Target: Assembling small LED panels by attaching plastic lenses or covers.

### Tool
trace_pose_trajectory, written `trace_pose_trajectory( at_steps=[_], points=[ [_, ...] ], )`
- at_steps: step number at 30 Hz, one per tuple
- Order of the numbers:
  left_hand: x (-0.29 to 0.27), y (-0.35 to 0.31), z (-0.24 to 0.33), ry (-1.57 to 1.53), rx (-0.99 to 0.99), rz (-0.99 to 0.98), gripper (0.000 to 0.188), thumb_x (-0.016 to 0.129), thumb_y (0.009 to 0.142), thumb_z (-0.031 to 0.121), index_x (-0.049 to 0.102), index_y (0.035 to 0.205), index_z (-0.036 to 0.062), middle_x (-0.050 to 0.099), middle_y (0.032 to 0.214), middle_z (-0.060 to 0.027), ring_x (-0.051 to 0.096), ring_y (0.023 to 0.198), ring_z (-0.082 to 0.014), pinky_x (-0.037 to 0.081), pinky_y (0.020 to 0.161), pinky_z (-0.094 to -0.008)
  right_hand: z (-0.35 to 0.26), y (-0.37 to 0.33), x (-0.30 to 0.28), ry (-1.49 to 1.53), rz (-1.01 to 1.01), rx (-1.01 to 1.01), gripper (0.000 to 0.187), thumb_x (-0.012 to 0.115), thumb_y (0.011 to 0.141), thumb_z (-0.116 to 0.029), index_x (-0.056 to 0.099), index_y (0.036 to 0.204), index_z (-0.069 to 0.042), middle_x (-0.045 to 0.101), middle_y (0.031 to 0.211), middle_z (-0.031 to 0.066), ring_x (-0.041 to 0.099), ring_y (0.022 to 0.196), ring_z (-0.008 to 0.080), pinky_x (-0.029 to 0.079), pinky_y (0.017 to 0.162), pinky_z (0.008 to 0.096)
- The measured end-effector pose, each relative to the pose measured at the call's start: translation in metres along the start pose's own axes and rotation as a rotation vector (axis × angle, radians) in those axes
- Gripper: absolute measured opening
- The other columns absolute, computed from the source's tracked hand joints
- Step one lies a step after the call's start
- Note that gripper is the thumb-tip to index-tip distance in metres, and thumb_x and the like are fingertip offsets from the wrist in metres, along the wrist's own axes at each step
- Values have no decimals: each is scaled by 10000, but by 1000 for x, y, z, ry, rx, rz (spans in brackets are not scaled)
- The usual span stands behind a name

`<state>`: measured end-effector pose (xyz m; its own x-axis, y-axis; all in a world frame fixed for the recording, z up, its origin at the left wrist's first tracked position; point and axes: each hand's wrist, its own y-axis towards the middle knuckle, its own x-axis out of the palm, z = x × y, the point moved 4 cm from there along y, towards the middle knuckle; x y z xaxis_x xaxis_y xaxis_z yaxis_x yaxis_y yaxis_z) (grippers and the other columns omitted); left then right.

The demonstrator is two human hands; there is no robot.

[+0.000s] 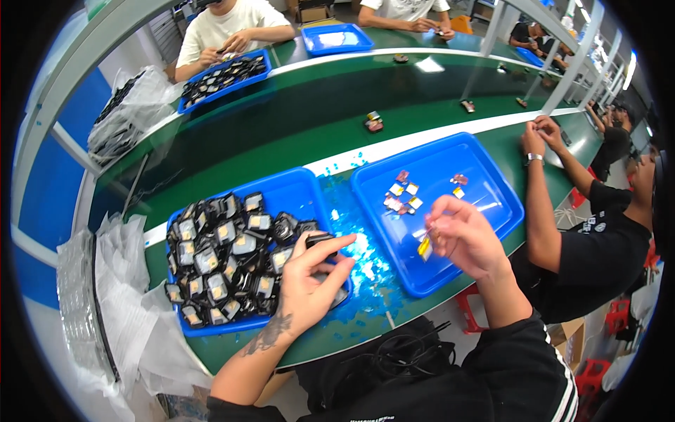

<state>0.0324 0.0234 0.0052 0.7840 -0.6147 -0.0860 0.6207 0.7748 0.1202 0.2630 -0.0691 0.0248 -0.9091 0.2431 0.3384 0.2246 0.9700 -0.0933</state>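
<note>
Hands well apart, one at each of two blue trays on green worktop [344, 325]. Right hand [467, 235] raised over near half of right tray [489, 183], thumb and fingers pinched on small yellow-and-white piece [425, 247]; piece at the fingertips, tilted, just below them, tray floor beneath. Loose small parts [413, 189], white, yellow and reddish, on same tray floor beyond the fingertips, apart from them

Left hand [309, 278] over right edge of left tray [299, 184], fingers curved, narrow gap between thumb and index fingertip. Black casing [318, 240] just beside index finger; gripped or merely behind it, unclear from this view. Heaped black casings [207, 260] with pale grey faces across most of left tray, close on that hand's left

Blue flecks [358, 260] scattered over worktop between trays. Farther off, past white rail [408, 146], long green strip [281, 133] with reddish-and-yellow assembly [373, 124] on it, well apart from both hands. To the right, co-worker's hands [545, 131] together above worktop, beyond right tray
</note>
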Motion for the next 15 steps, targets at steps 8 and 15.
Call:
trace_pose_trajectory(
  at_steps=[8,15],
  points=[
    [-1,-3,21,416,407,-38,328,779,763,82,727,1086,100,634,932,-119,633,828,-212,528,693,-297,54,-2,66,495,-285,517,82,587,955,-143,580,989,-68,574,844,-7,530,712,55,453,581,198],
    [2,-6,-6,-137,-6,30,146,724,861,105,726,974,14,650,900,-79,609,810,-72,520,614,-216,50,-5,64,2,-182,58,159,601,942,-91,568,1082,-22,597,973,41,587,828,83,531,670,232]
  ],
)
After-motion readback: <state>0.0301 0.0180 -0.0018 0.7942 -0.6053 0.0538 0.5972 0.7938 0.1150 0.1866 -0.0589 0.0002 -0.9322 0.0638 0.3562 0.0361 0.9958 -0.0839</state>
